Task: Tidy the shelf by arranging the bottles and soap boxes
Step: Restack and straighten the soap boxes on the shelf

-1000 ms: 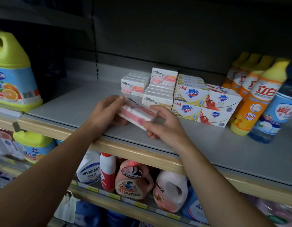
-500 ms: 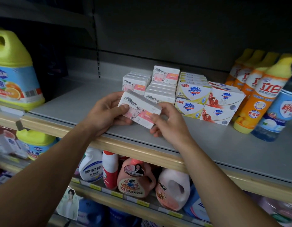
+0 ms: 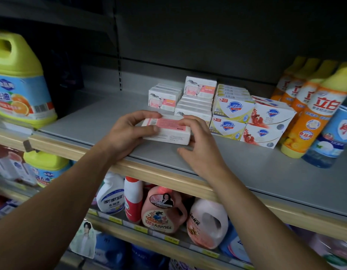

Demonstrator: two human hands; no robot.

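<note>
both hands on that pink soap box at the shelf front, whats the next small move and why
Probably slide the pink soap box straight back until it meets the stack of matching boxes. The left hand and right hand hold its two ends, it seems to lie flat on the grey shelf near the front edge, and a gap separates it from that stack.

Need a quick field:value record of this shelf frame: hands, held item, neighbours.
held item: pink-and-white soap box, barcode side up, lying on the grey shelf near its front edge
left hand: grips the box's left end, thumb on its front face
right hand: grips the box's right end
behind box: stacked cow-print soap boxes
right of those: Safeguard soap boxes
far right: orange dish-soap bottles, upright in a row
far left: yellow-capped jug
</note>
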